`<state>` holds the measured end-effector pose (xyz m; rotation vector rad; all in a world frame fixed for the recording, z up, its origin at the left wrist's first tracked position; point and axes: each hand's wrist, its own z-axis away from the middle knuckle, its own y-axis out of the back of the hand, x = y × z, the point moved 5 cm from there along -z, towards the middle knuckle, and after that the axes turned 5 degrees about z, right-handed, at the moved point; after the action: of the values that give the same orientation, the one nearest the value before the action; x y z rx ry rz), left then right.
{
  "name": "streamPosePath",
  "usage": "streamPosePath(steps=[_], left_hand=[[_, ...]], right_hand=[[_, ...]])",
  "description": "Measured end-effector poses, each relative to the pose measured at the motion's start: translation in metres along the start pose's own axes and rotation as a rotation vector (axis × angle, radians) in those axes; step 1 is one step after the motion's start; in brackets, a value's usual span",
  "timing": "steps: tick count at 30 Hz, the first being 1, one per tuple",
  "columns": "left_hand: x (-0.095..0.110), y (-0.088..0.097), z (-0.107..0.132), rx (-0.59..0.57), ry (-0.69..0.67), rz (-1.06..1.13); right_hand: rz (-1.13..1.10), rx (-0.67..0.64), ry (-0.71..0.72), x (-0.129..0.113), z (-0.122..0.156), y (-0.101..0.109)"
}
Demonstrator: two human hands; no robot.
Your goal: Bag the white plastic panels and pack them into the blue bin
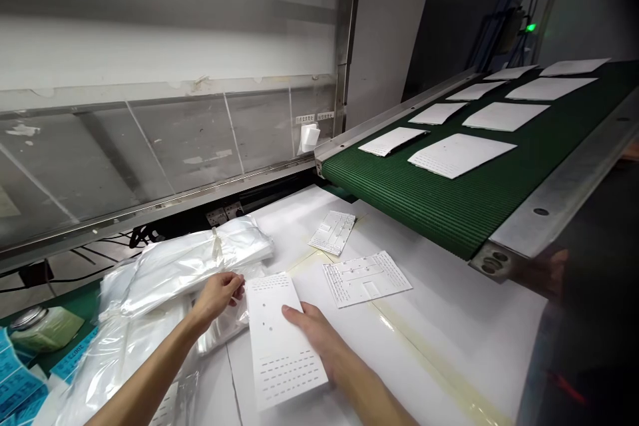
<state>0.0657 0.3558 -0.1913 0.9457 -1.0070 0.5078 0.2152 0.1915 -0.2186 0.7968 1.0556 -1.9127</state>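
Observation:
A white plastic panel (282,339) with rows of slots and a few small holes is in my right hand (314,333), the thumb on its face and the fingers behind it. To the left of the panel's top end, my left hand (219,296) is closed in a pinch on the edge of a clear plastic bag (224,333). Stacks of clear bags (174,266) lie under and beyond this hand. Two more white panels, a smaller one (333,231) and a larger one (368,278), rest on the table past my right hand, their ribbed sides up.
At the right, a green conveyor belt (399,193) carries several white panels in two rows. Yellowish tape crosses the white table covering (464,319). On the left are a lidded glass jar (47,327) and blue printed labels (17,373). A metal-framed partition (174,146) stands behind.

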Motion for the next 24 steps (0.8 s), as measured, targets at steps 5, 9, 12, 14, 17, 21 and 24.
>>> streamPosePath(steps=[5, 9, 12, 14, 17, 21, 24], left_hand=[[0.001, 0.011, 0.004, -0.023, 0.012, 0.189], [0.012, 0.011, 0.007, -0.039, -0.011, 0.236], [0.026, 0.01, 0.011, -0.063, -0.039, 0.19], [0.038, 0.009, 0.013, -0.082, -0.062, 0.137], [0.055, 0.006, 0.015, -0.108, -0.102, 0.048], [0.074, 0.004, 0.016, -0.055, -0.188, -0.062], [0.08, 0.009, 0.019, 0.049, -0.229, -0.069]], right_hand=[[0.12, 0.093, -0.006, 0.005, -0.002, 0.015], [0.135, 0.075, 0.052, -0.003, 0.007, 0.015], [0.13, -0.019, 0.156, -0.011, 0.02, 0.006], [0.209, -0.098, 0.262, -0.018, 0.032, -0.002], [0.493, -0.077, 0.395, -0.024, 0.047, -0.013], [0.688, 0.098, 0.464, -0.027, 0.052, -0.02], [0.713, 0.18, 0.47, -0.028, 0.05, -0.019]])
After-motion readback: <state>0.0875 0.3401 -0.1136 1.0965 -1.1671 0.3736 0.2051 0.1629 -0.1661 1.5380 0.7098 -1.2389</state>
